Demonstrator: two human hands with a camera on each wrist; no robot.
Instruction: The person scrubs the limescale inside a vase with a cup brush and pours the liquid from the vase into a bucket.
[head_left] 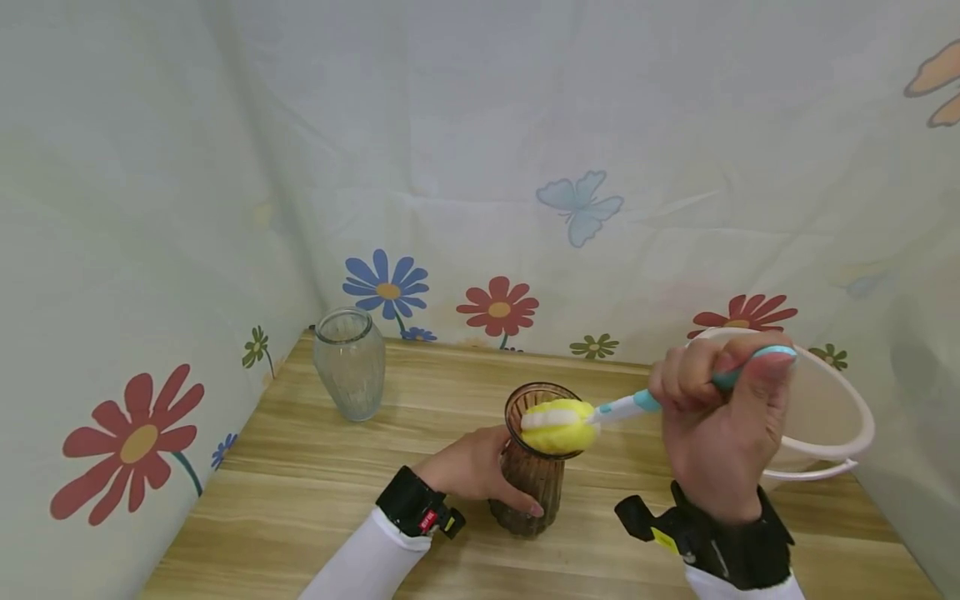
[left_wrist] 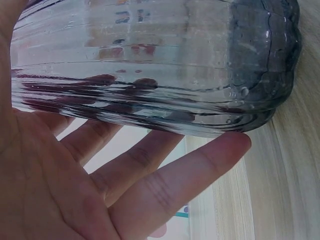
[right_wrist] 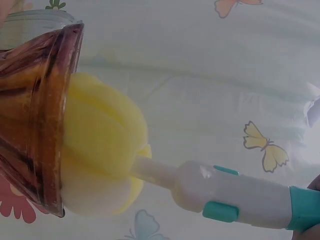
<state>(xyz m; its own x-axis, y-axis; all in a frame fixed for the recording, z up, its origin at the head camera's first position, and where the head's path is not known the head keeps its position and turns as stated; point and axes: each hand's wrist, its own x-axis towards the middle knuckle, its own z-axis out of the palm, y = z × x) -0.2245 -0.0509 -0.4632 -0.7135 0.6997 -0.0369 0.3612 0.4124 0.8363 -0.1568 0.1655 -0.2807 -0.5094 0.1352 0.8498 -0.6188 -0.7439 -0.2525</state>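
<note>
A brown ribbed glass vase [head_left: 551, 487] stands on the wooden table, its flared mouth upward. My left hand [head_left: 480, 471] grips the vase body, thumb in front and fingers behind; the left wrist view shows the fingers bent along the ribbed glass. In my right hand [head_left: 720, 417] is the white and teal handle of a sponge bottle brush [right_wrist: 235, 195]. Its yellow and white sponge head [head_left: 558, 425] sits partly inside the vase's mouth, with the rest showing outside the rim. The part of the sponge below the rim is hidden in the right wrist view.
A clear glass vase [head_left: 351, 367] stands at the table's back left. To the right, behind my right hand, is a pale pink bucket [head_left: 825, 425] with its handle down. Hanging cloth [head_left: 480, 125] printed with flowers and butterflies borders the table [head_left: 255, 517].
</note>
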